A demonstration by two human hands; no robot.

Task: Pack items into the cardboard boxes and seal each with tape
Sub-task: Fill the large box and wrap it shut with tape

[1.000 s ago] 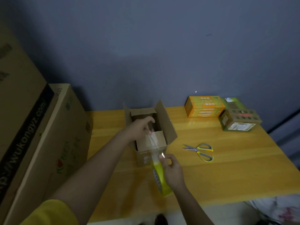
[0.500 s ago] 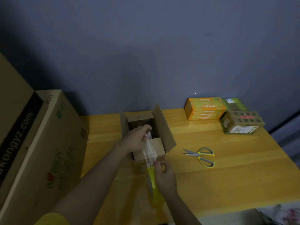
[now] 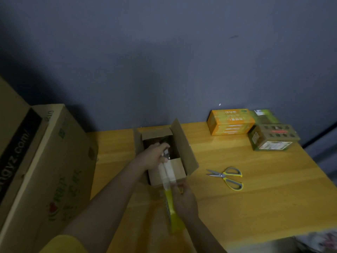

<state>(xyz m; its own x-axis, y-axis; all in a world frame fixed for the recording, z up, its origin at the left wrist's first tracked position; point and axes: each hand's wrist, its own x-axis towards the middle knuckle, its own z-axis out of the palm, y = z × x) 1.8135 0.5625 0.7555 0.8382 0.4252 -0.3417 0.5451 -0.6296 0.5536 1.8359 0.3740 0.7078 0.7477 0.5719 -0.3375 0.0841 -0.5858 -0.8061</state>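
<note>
The room is dim, and the inside of the small open box [image 3: 165, 156] on the table [image 3: 255, 198] is mostly dark; something shiny glints just under the left hand [image 3: 155, 157], but what it is cannot be made out. That hand reaches over the box mouth with fingers pinched on the free end of a clear tape strip [image 3: 168, 172], which runs down over the near folded flap to the yellow tape roll [image 3: 171, 209]. The right hand [image 3: 184, 199] grips the roll just in front of the box, fingers wrapped around it; the roll's lower edge is blurred. Two side flaps of the box stand up, the right one tilted outward. One pair of scissors [image 3: 226, 177] with yellow-grey handles lies near the box on its right, apart from it, blades closed. At the far right of the table sit three packs: an orange pack [image 3: 230, 122], a brown-green pack [image 3: 273, 136] beside it, and a green pack [image 3: 264, 115] partly hidden behind them; their printing is too small to read. Two big cartons [image 3: 45, 161] at the left are cut off by the frame. A yellow sleeve [image 3: 62, 244] shows at the bottom edge.
</note>
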